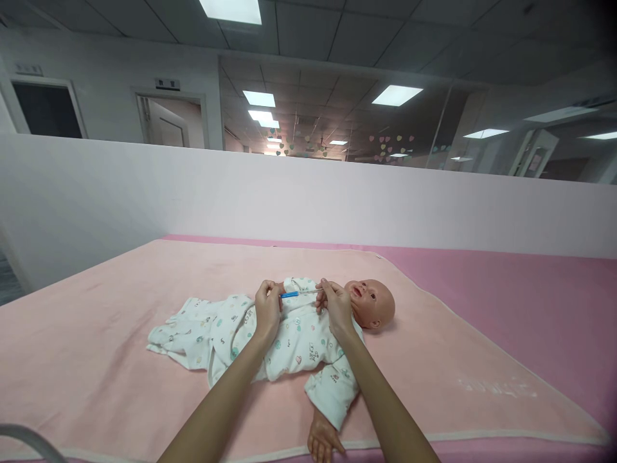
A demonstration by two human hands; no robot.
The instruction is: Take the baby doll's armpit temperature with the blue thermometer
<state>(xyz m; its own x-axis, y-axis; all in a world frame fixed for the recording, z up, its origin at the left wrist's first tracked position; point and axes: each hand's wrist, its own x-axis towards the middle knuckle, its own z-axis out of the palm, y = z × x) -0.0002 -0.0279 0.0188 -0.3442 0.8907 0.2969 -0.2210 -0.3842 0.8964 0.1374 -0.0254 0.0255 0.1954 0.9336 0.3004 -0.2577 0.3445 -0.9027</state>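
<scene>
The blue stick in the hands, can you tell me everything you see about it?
The stick is thin and straight, bright blue at one end and pale, maybe see-through, at the other, perhaps plastic or glass. It is held nearly level over the doll. The left hand grips its blue end; the right hand holds its pale end.

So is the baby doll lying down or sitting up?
Lying down. The doll is stretched out along the peach blanket, its head resting on it too.
</scene>
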